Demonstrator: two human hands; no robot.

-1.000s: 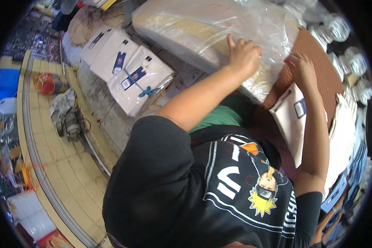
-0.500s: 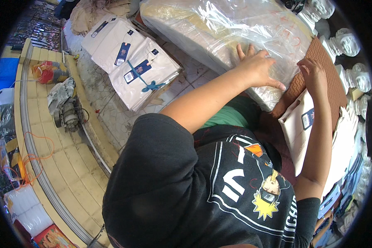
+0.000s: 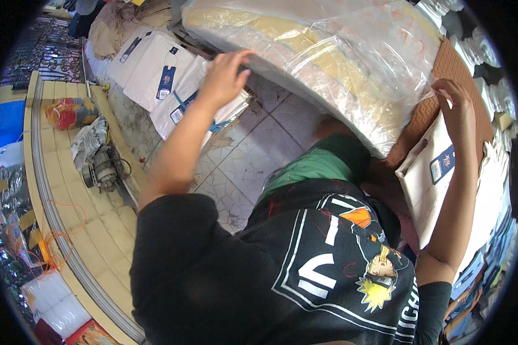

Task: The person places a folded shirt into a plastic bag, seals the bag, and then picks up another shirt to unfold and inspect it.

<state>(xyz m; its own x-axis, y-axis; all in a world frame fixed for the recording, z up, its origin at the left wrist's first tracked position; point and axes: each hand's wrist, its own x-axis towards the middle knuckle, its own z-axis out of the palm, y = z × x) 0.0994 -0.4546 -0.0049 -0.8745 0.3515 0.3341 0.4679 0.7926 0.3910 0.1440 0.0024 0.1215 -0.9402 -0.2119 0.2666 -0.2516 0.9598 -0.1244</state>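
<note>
The left hand (image 3: pixel 224 77) has slid off the top of the big plastic-wrapped bundle (image 3: pixel 339 63) to its left edge in the upper centre of the frame, fingers loosely spread against the wrap. The right hand (image 3: pixel 457 109), at upper right, rests flat, fingers together, on a white folded cloth (image 3: pixel 429 184) with a blue tag, just beside the bundle. White tagged packs (image 3: pixel 155 80) lie on the tiled floor (image 3: pixel 259 155) at upper left.

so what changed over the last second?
The left hand came off the top of the plastic-wrapped bundle and swung left, now open at its left edge near the white tagged packs. The right hand stayed on the white folded pack.
</note>
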